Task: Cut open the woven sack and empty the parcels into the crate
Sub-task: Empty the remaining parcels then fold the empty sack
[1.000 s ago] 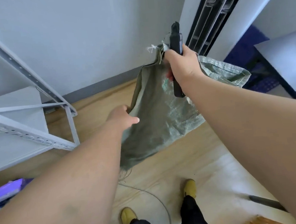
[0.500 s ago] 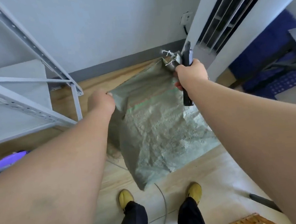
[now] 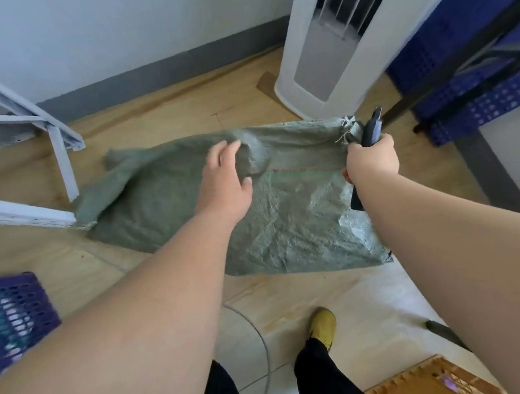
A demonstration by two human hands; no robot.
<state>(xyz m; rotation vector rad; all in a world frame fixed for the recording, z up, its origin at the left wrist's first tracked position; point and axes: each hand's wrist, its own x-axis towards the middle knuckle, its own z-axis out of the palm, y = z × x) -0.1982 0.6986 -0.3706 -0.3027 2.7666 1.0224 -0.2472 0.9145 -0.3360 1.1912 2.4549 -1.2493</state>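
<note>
the green woven sack point(image 3: 285, 213) looks flat and limp, spread across the wooden floor point(image 3: 162, 123) in front of the person, so it seems emptied already. the right hand point(image 3: 371, 160) is closed around a dark cutter point(image 3: 371, 129) and pinches the sack's far right corner with it, probably to avoid putting the tool down. the left hand point(image 3: 224, 181) hovers over the sack's far edge with fingers loosely spread, touching a raised fold, likely to gather or flatten the cloth. a purple crate point(image 3: 8, 319) sits at the near left, well apart from the sack, and an orange crate point(image 3: 429, 380) at the near right; whether parcels lie inside either cannot be told.
</note>
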